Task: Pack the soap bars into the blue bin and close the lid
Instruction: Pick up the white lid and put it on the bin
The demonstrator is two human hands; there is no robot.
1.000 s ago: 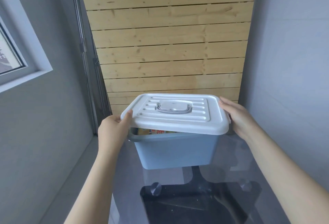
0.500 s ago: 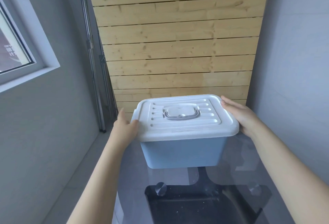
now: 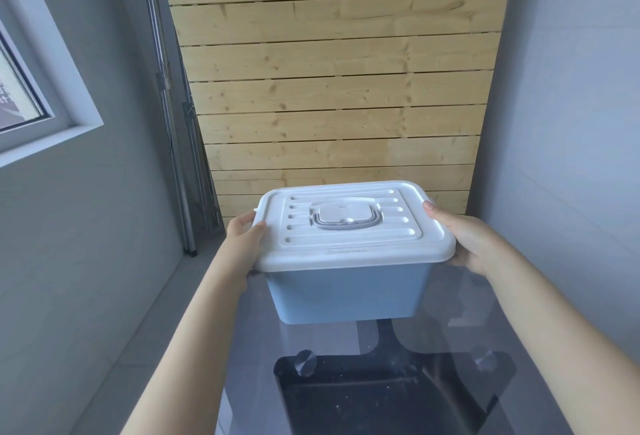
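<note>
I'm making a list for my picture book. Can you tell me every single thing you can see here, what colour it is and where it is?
lid: one, white, sitting flat on top of the bin.
carry handle: one, grey, folded down in the middle of the lid.
blue bin: one, light blue, standing on the glass table, under the lid.
glass table: one, see-through with a dark base below, at the bottom of the view.
wooden planks: many, pale yellow-brown, on the wall behind the bin.
window: one, white frame, on the grey wall at the left.
metal poles: a few, grey, leaning in the left corner.
left hand: one, gripping the lid's left edge.
right hand: one, holding the lid's right edge.
</note>
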